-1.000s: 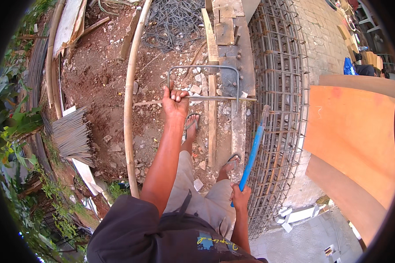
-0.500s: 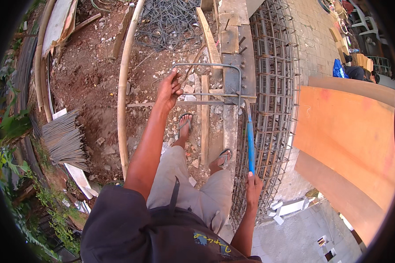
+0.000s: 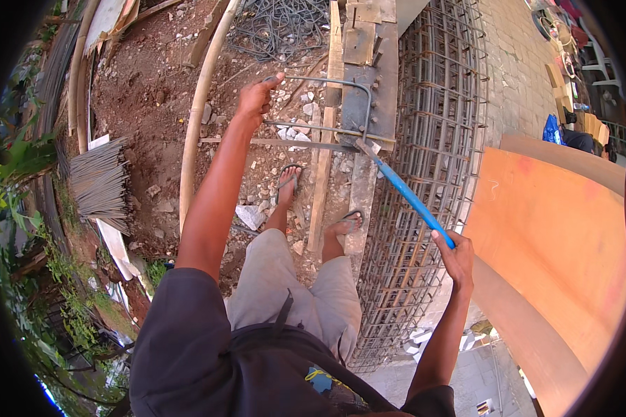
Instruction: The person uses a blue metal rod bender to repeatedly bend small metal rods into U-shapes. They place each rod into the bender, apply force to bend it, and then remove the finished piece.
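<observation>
My left hand point(image 3: 256, 101) is closed on one end of a bent steel bar point(image 3: 320, 80), out over the dirt. The bar makes a three-sided loop, its far corner lying on a plank bench point(image 3: 358, 97) fitted with metal pegs. In my right hand point(image 3: 458, 256) is the lower end of a blue-handled rebar bending wrench point(image 3: 412, 197). The handle slants from my right hand up to the left. Its head meets the bar at the near edge of the bench; exactly how the head grips the bar is too small to tell.
A long rebar cage point(image 3: 438, 104) runs along the right of the bench. Beyond it leans an orange panel point(image 3: 556, 250). A bamboo pole point(image 3: 200, 115) stretches along the left, near a bundle of cut rods point(image 3: 99, 186). Bent bars point(image 3: 278, 28) are heaped at the far end.
My right hand has swung rightward and slightly up, turning the blue handle from nearly straight to a clear slant. My left hand has shifted left and a little farther away with the bar.
</observation>
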Motion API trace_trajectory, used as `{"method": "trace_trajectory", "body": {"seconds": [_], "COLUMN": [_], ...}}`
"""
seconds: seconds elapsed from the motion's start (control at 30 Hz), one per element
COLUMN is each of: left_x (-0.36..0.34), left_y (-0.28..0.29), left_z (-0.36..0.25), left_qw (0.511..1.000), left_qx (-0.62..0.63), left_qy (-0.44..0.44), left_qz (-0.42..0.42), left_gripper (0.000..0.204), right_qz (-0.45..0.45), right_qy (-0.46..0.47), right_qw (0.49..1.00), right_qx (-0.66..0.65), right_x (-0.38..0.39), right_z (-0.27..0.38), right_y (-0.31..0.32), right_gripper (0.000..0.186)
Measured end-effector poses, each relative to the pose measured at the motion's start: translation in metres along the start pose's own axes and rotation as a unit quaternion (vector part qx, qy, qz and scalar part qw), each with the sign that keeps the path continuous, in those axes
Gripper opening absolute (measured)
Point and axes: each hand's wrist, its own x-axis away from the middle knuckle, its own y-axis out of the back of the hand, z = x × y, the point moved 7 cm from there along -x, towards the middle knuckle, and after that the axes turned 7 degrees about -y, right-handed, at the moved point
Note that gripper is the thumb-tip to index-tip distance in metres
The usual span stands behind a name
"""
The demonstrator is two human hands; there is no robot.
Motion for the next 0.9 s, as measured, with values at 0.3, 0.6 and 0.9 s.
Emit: {"method": "trace_trajectory", "body": {"seconds": [0.3, 0.6, 0.9], "left_x": [-0.004, -0.003, -0.003], "left_y": [0.0, -0.003, -0.002], "left_z": [0.008, 0.002, 0.014], "left_qw": [0.999, 0.999, 0.998], "left_qx": [-0.034, -0.035, 0.009], "left_qy": [-0.01, -0.002, -0.065], "left_qz": [-0.02, -0.011, -0.024], "left_gripper": [0.039, 0.04, 0.033], "right_qz": [0.049, -0.039, -0.122], "right_qy": [0.047, 0.008, -0.103], "right_qw": [0.998, 0.999, 0.92], "right_qx": [0.017, 0.02, -0.358], "right_x": [-0.04, -0.02, 0.08], "right_z": [0.004, -0.009, 0.022], "right_y": [0.02, 0.001, -0.279], "right_gripper": [0.055, 0.056, 0.047]}}
